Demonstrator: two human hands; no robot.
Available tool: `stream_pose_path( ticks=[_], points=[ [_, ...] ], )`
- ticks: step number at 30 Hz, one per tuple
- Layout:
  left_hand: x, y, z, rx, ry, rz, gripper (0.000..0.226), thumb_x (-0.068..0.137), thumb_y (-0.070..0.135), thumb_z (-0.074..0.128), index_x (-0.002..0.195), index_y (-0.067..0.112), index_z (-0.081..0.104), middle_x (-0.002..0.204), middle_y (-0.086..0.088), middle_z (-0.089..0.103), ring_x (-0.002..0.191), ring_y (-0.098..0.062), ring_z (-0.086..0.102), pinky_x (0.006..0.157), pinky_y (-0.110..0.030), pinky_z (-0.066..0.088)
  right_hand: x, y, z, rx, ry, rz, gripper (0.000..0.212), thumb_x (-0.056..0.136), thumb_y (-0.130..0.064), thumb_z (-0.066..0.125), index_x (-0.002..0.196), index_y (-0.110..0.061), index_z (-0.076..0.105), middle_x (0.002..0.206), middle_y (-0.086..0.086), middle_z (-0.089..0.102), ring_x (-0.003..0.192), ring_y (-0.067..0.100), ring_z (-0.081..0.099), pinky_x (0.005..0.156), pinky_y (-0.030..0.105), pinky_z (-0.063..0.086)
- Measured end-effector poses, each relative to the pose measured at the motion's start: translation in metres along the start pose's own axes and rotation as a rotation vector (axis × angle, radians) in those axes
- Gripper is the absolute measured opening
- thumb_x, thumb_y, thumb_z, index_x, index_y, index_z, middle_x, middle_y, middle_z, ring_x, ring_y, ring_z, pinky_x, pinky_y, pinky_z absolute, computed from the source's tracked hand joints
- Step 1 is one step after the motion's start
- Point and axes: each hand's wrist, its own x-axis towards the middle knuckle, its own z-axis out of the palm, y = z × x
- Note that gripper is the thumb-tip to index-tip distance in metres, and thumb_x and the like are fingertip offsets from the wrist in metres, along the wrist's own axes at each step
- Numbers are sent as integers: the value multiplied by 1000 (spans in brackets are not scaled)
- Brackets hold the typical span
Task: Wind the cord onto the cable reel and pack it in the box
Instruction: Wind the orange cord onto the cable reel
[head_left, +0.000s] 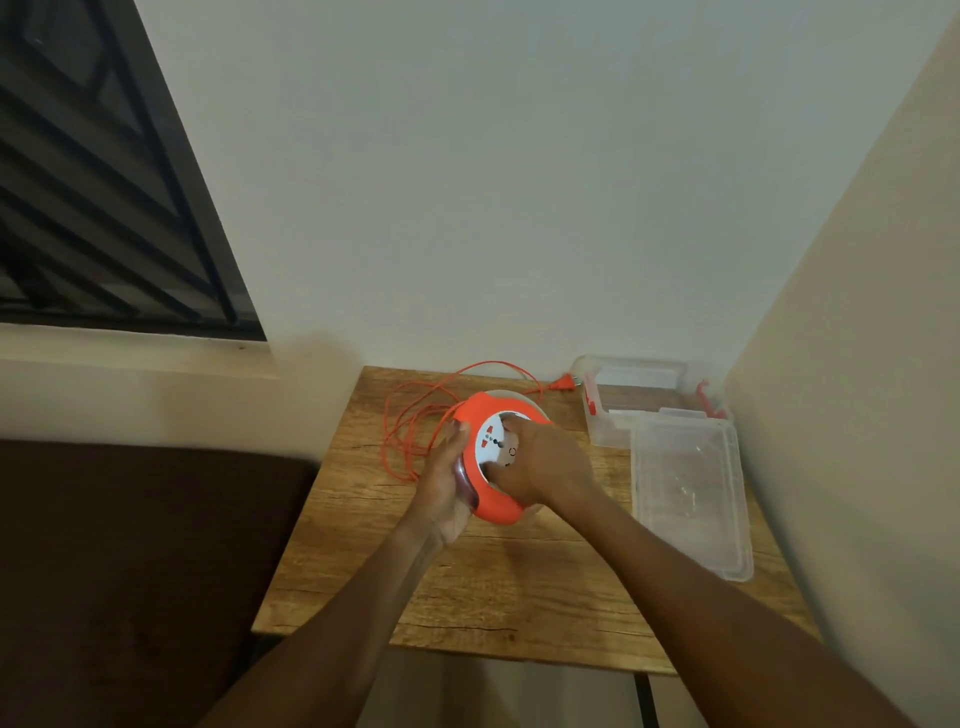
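On wooden table (467, 587): left hand (447, 483) grips round orange-and-white plastic cable reel (485, 457), right hand (540, 462) closed on its hub, thin orange cord (410, 410) mostly unwound, clear plastic box (639, 400) empty.

- Round plastic cable reel (485, 457): bright orange rim, white centre face with small red and dark marks.
- Thin cord (410, 415): orange; plug (563, 383) orange.
- Rectangular plastic box (634, 400): clear, red latches.
- Flat plastic lid (691, 488): clear, colourless.
- Wooden desk (467, 587): tan-brown, dark grain lines.
- Wall (519, 182): plain off-white.
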Motion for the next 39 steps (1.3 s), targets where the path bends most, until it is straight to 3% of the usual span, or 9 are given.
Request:
stream_pose_path(
  ticks=[2, 4, 7, 11, 15, 18, 22, 33, 39],
  points=[
    [-2, -1, 2, 76, -37, 73, 32, 102, 31, 60, 128, 16, 72, 129, -13, 73, 121, -31, 69, 90, -44, 60, 1, -1, 1, 570, -45, 234, 51, 87, -44, 65, 127, -12, 60, 105, 9, 70, 76, 14, 69, 60, 28, 55],
    [-5, 0, 4, 281, -72, 199, 27, 100, 25, 64, 121, 9, 72, 117, -14, 74, 110, -31, 70, 93, -52, 57, -2, 4, 2, 1247, -216, 605, 39, 93, -42, 62, 110, -7, 61, 76, 12, 66, 35, 6, 48, 33, 17, 34],
    [-7, -2, 5, 570, -126, 324, 35, 97, 27, 68, 117, -1, 66, 97, -23, 71, 92, -28, 68, 85, -54, 55, -9, 17, 10, 1765, -366, 786, 41, 99, -47, 51, 97, -7, 58, 67, 11, 60, 28, 3, 34, 27, 13, 22],
    [-9, -3, 5, 490, -94, 302, 31, 98, 24, 66, 107, -6, 65, 91, -13, 65, 89, -25, 61, 83, -47, 50, -21, 4, 19, 2056, -228, 787, 25, 103, -24, 46, 109, -1, 55, 67, 15, 61, 33, 7, 50, 28, 15, 35],
    [-7, -4, 3, 327, -91, 217, 21, 102, 15, 60, 118, 5, 69, 105, -5, 72, 101, -17, 67, 92, -38, 54, -29, -8, 20, 1679, 42, 645, 26, 90, -8, 63, 114, 1, 60, 75, 17, 74, 54, 19, 69, 48, 26, 56],
    [-4, -2, 1, 126, -17, 105, 27, 103, 16, 57, 128, 11, 66, 129, -12, 71, 118, -25, 68, 101, -41, 54, -35, 0, 15, 796, 295, 204, 54, 82, -21, 72, 132, -21, 54, 102, 1, 71, 76, 12, 69, 65, 33, 58],
    [-1, 3, 0, 59, -28, 43, 40, 99, 29, 62, 136, 14, 64, 142, -15, 64, 131, -32, 60, 113, -55, 44, -26, 11, 5, -19, 180, -143, 73, 88, -35, 66, 151, -38, 29, 143, 9, 49, 111, 28, 62, 81, 38, 57],
    [-1, 22, -5, -35, -44, 21, 38, 100, 41, 58, 129, 22, 73, 132, -12, 71, 118, -28, 71, 89, -47, 60, -8, 16, -4, -290, 137, -367, 55, 94, -39, 60, 144, -34, 37, 143, 10, 48, 100, 32, 66, 74, 38, 58],
    [1, 24, -3, -12, -11, 23, 51, 98, 40, 61, 141, 14, 62, 138, -17, 67, 123, -32, 67, 95, -54, 58, -6, 16, -2, -248, 123, -262, 78, 91, -45, 61, 155, -31, 18, 137, 9, 59, 106, 29, 66, 77, 38, 57]
  ],
)
